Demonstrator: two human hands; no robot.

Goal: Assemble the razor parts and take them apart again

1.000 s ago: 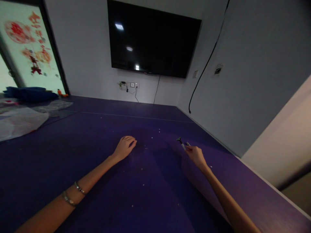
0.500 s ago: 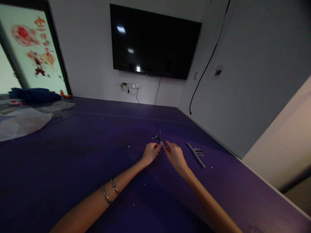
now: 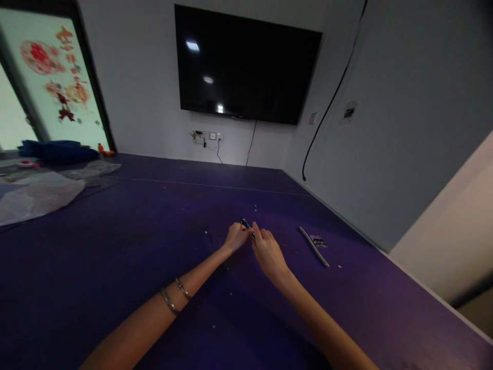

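Note:
A small razor [image 3: 245, 223] with a dark head is held between my two hands over the purple surface [image 3: 162, 257]. My left hand [image 3: 236, 237], with two bracelets on its forearm, is closed around it just below the head. From the right, my right hand [image 3: 267, 252] pinches the handle, its index finger stretched along it. The fingers cover most of the handle. To the right of my hands lie a thin, pale, curved strip [image 3: 314, 247] and a small clear packet [image 3: 319, 241] with dark contents.
Small white scraps [image 3: 206, 232] dot the surface. Clear plastic sheeting [image 3: 42, 195] and a dark blue cloth bundle [image 3: 57, 150] lie at the far left. A black cable [image 3: 304, 174] hangs down the right wall. A television [image 3: 246, 67] is mounted on the back wall.
Both hands have moved slightly left and closer together. The razor's head has dropped and turned, so less of it and of the handle shows.

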